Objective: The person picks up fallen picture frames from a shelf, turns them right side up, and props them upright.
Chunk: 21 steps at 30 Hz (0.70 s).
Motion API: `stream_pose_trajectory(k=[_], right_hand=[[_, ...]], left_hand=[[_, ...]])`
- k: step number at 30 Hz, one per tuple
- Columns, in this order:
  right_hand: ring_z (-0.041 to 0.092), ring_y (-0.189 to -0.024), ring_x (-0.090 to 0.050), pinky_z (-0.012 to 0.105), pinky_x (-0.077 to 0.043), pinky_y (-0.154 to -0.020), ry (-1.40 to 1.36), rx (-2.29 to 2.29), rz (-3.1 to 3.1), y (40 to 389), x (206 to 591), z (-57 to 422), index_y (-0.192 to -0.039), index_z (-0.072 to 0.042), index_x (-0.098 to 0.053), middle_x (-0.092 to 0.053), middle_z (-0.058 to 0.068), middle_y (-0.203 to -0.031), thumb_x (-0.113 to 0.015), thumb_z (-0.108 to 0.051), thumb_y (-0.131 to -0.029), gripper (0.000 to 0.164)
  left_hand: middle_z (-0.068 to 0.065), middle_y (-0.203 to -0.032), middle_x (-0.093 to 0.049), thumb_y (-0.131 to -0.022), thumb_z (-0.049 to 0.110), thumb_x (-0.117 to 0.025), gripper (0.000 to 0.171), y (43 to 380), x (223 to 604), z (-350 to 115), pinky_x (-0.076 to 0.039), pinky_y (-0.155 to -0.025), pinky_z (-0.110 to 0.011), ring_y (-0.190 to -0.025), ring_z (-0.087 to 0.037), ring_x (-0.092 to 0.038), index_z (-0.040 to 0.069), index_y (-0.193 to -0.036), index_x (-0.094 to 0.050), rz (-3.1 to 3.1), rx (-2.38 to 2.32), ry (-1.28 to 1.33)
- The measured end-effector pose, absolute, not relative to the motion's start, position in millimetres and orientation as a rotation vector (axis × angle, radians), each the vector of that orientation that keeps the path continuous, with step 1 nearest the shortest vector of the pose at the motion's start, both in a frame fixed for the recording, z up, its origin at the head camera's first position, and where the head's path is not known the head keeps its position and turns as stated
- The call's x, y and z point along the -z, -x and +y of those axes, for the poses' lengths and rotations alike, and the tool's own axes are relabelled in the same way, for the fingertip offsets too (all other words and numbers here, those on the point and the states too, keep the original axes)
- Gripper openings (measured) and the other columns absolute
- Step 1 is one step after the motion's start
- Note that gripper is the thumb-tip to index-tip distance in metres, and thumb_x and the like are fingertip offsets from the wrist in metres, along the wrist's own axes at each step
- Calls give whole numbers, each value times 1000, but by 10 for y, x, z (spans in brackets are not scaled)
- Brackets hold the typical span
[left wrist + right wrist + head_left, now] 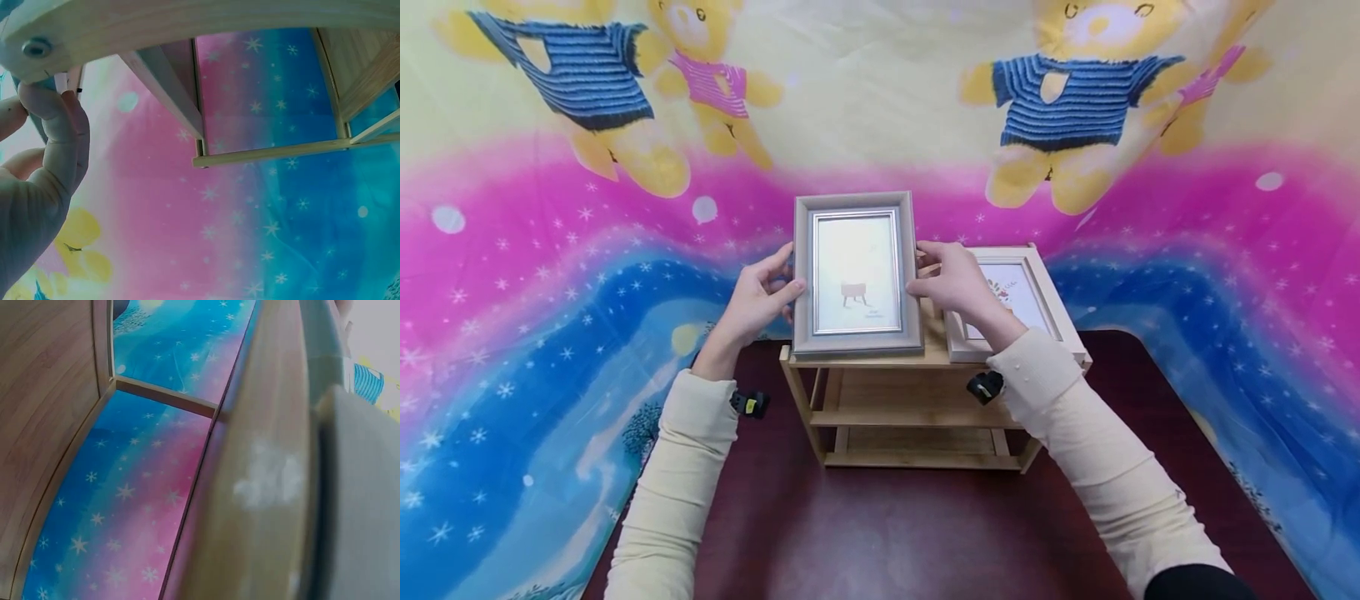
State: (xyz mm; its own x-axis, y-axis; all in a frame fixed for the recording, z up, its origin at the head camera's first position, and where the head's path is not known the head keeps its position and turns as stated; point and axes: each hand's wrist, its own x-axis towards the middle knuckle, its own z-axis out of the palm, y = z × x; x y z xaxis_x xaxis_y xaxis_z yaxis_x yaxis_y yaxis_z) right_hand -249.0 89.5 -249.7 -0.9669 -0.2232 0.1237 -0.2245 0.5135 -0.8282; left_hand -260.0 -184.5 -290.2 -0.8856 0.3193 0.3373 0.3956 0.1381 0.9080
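Observation:
A grey picture frame [855, 271] with a small drawing of a stool-like shape leans back at the left end of the wooden rack's top. At its left edge my left hand [754, 296] grips it, thumb on the front and fingers behind; the left wrist view shows the same hand [47, 150] with bent fingers beside the rack's corner. My right hand [957, 282] pinches the frame's right edge. Under the right wrist lies a white picture frame [1028, 292] with a flower picture, partly covered by that hand. Rack parts hide most of the right hand in the right wrist view.
The wooden rack [910, 396] has lower shelves and stands on a dark red tabletop [887, 533]. Behind and at both sides hangs a printed cloth [880, 108] with bears and snowflakes. Close to the right wrist camera runs a blurred wooden rail [250, 487].

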Motion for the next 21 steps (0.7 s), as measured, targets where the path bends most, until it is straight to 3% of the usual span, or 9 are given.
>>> stream_pose_trajectory(k=[6, 17, 21], right_hand=[[29, -98, -57, 34, -50, -80, -391, -1529, -2671, 2499, 2500, 917, -138, 0, -36, -56, 18, -115, -65, 3, -76, 69], [25, -94, -59, 34, -51, -76, -384, -1512, -2582, 2492, 2505, 950, -141, -7, -33, -55, 15, -114, -68, 5, -75, 76], [25, -93, -60, 33, -51, -75, -406, -1508, -2531, 2490, 2491, 963, -141, -8, -34, -56, 15, -112, -68, 6, -73, 77]], left_hand=[[-18, -98, -50, -91, 5, -52, 57, 2607, 2891, -1802, -49, -46, -29, -67, -13, -59, 10, -143, -30, -2250, 1827, 779], [-21, -110, -54, -89, 4, -55, 58, 2598, 2902, -1737, -46, -49, -23, -72, -11, -57, 12, -142, -33, -2164, 1739, 747], [-22, -110, -51, -88, 1, -55, 61, 2518, 2808, -1677, -46, -51, -21, -76, -10, -56, 6, -143, -27, -2160, 1711, 731]])
